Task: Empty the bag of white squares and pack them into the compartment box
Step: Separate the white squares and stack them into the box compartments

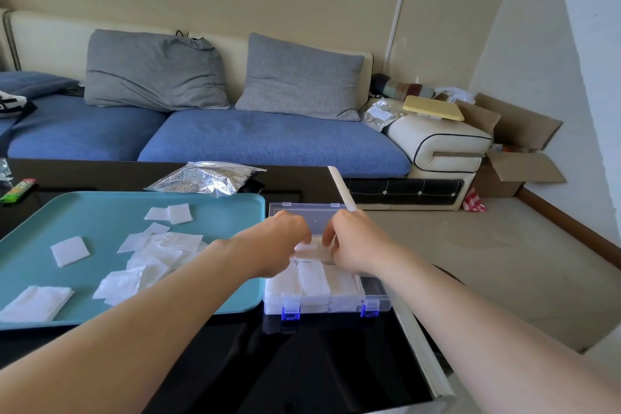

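Observation:
A clear compartment box (376, 304) with blue latches sits open on the black table, right of a teal tray (100, 208). Its near compartments hold stacks of white squares (314, 282). My left hand (279, 242) and my right hand (353, 242) meet over the box's middle, fingers curled, both pinching a small stack of white squares (311, 250) at a far compartment. Several loose white squares (70, 250) lie scattered on the tray. The silver foil bag (208, 178) lies flat behind the tray.
The table's right edge (413, 329) runs close beside the box. A green packet (16, 190) lies at the far left of the table. A blue sofa with grey cushions (268, 141) stands behind, cardboard boxes (514, 165) at the right.

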Demonstrator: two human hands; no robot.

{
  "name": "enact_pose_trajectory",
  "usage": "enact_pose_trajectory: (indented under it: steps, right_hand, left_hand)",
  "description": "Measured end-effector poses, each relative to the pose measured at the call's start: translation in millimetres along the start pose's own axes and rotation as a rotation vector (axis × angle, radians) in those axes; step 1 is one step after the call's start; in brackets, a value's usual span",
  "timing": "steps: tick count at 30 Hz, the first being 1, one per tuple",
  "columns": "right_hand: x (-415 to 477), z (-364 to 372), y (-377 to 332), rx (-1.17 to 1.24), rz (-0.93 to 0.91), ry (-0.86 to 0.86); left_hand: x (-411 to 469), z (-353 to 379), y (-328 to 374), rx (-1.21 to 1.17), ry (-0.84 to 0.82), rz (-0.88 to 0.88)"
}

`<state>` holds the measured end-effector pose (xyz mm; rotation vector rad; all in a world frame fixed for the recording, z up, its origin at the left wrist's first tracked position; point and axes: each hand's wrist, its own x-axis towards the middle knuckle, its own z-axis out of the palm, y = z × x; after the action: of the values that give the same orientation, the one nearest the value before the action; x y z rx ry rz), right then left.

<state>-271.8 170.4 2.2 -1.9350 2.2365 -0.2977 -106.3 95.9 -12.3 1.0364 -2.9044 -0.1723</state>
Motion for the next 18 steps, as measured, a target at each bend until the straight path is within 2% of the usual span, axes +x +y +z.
enact_pose_trajectory:
  steps: [7, 15, 18]
  right_hand:
    - [2, -4, -9, 0.17, 0.082, -0.06]
    - [8, 7, -11, 0.102, 0.083, 0.109]
    - [8, 6, -14, 0.134, 0.062, 0.08]
  left_hand:
    - [1, -3, -3, 0.01, -0.025, 0.029]
    - [-5, -5, -2, -0.075, 0.058, 0.05]
    - [-7, -8, 2, -0.179, 0.104, 0.041]
